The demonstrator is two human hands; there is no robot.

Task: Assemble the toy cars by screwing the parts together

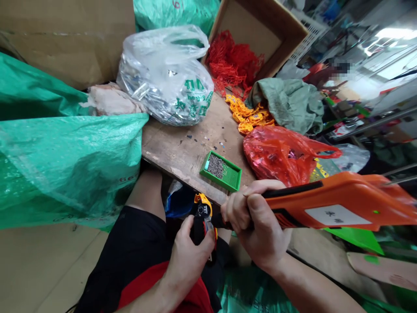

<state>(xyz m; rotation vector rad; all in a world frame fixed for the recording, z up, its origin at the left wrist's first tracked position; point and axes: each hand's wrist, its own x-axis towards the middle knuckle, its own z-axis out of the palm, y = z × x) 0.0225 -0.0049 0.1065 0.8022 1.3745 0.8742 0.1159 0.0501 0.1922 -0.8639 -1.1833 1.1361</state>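
My right hand [257, 221] is wrapped round an orange electric screwdriver [339, 208] with a black grip strip and a white label. The tool lies almost level, and its black tip end points left at the part in my other hand. Between the thumb and fingers of my left hand [190, 250] is a small black and yellow plastic assembly [203, 213], held above my lap. Part of it is hidden by my fingers. Just beyond both hands, a green tray [233, 174] holds many small metal screws [215, 166] at its left end.
A wooden table [182, 148] carries a white plastic bag [169, 82], orange plastic parts [249, 115] and a red bag [276, 152]. Red plastic pieces [234, 58] lie in a tilted box [270, 39]. Green sacks [71, 165] stand at the left; a blue bag [179, 200] hangs under the edge.
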